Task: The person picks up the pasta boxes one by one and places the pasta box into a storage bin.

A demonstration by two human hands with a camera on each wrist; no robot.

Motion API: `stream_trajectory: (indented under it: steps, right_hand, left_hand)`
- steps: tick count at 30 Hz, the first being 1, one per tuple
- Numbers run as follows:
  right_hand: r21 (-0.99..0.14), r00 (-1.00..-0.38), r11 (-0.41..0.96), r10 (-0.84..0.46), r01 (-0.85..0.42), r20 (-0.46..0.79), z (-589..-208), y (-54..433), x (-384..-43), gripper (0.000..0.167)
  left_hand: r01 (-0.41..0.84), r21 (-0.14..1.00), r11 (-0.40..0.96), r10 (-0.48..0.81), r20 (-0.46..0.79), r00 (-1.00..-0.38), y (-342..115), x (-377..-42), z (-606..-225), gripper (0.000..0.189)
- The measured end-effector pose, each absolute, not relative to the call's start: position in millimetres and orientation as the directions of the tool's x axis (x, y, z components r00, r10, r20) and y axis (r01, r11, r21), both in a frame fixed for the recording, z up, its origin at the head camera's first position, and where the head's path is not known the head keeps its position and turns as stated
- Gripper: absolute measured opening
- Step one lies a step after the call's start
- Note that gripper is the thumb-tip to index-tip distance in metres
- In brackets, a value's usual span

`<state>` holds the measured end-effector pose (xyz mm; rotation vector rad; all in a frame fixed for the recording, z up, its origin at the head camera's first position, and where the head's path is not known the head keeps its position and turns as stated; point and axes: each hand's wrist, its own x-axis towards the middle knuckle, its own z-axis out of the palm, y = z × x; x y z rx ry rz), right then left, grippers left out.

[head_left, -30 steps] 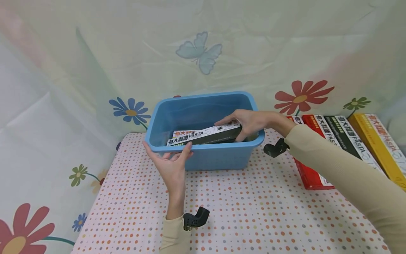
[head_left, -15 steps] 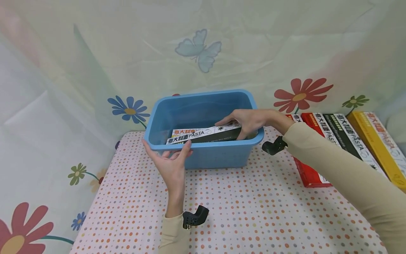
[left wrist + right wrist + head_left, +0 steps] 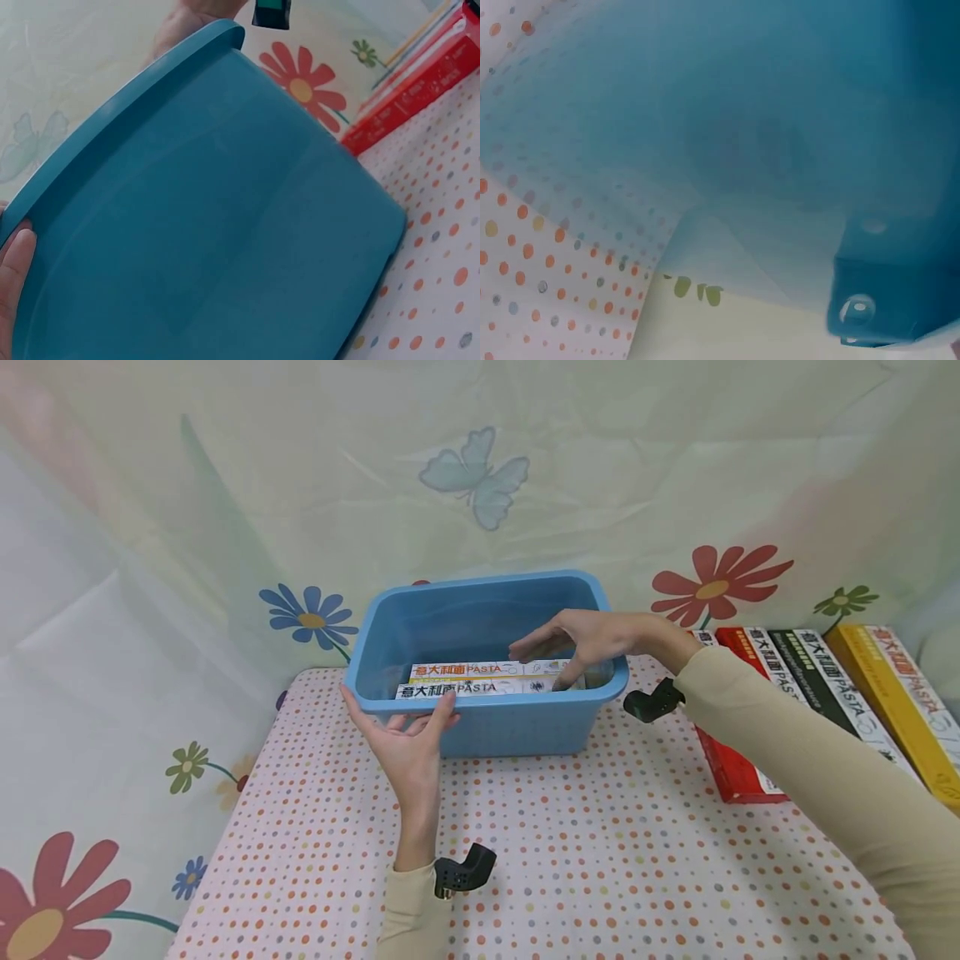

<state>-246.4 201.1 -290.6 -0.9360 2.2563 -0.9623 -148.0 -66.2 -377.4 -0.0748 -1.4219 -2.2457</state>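
Observation:
A blue plastic bin (image 3: 517,727) stands on the dotted table. My left hand (image 3: 403,756) holds its front rim near the left corner, thumb over the edge and other fingers beneath. A fingertip (image 3: 16,262) shows against the bin's outer wall in the left wrist view. Inside lie two pasta boxes side by side: one with black lettering (image 3: 495,687) in front, one with orange lettering (image 3: 450,669) behind. My right hand (image 3: 588,635) reaches over the right rim, fingers apart above the boxes' right ends. In the right wrist view the bin's wall hides that hand.
To the right several pasta boxes stand in a row: a red box (image 3: 738,768), another red one behind the sleeve, a dark green box (image 3: 813,668) and a yellow box (image 3: 892,702). A printed cloth backdrop (image 3: 570,510) rises right behind the bin.
The dark-sided pasta box, slanted and held by my right hand before, has dropped level beside the other box. My right fingers have spread off it. The left hand keeps its hold.

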Motion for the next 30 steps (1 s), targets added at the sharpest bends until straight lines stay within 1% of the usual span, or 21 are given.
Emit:
stream_trajectory:
  steps: [2,6,9,12,14,16,21,25,27,30]
  right_hand:
    - [-0.800,-0.672,0.477,-0.730,-0.364,-0.129,-292.8,201.9,-243.5,0.071]
    - [-0.838,-0.757,0.408,-0.654,-0.362,0.009,-297.4,205.2,-230.6,0.066]
    - [-0.865,-0.827,0.355,-0.551,-0.354,0.113,-301.0,209.3,-215.1,0.060]
    - [-0.881,-0.877,0.309,-0.434,-0.358,0.205,-304.0,215.8,-193.6,0.056]
    - [-0.862,-0.895,0.328,-0.362,-0.385,0.262,-306.6,223.0,-176.2,0.055]
    - [-0.843,-0.897,0.346,-0.317,-0.412,0.309,-310.5,232.5,-157.3,0.055]
    - [-0.769,-0.907,0.482,-0.209,-0.420,0.365,-332.3,263.8,-110.8,0.062]
    - [-0.734,-0.925,0.584,-0.084,-0.347,0.370,-356.1,296.8,-81.9,0.070]
    - [-0.727,-0.940,0.632,-0.007,-0.269,0.342,-366.6,312.8,-69.8,0.071]
    - [-0.717,-0.952,0.683,0.107,-0.139,0.287,-381.1,330.7,-56.2,0.070]
  left_hand:
    - [0.418,0.842,-0.341,-0.364,0.292,-0.885,-65.6,-148.2,-378.2,0.129]
    - [0.409,0.849,-0.333,-0.360,0.286,-0.888,-64.8,-148.4,-379.6,0.129]
    - [0.405,0.853,-0.330,-0.357,0.284,-0.890,-64.3,-148.7,-380.7,0.128]
    - [0.404,0.852,-0.332,-0.356,0.283,-0.891,-63.6,-148.7,-381.6,0.127]
    - [0.408,0.852,-0.328,-0.358,0.287,-0.888,-63.2,-148.6,-381.9,0.125]
    - [0.413,0.850,-0.328,-0.358,0.293,-0.886,-62.7,-148.5,-382.3,0.122]
    - [0.420,0.854,-0.305,-0.349,0.310,-0.884,-62.1,-148.3,-383.5,0.104]
    - [0.427,0.864,-0.265,-0.330,0.335,-0.883,-61.9,-147.6,-383.4,0.085]
    - [0.432,0.870,-0.239,-0.325,0.348,-0.880,-62.3,-147.7,-384.0,0.078]
    - [0.435,0.876,-0.209,-0.326,0.357,-0.875,-62.9,-147.3,-384.3,0.076]
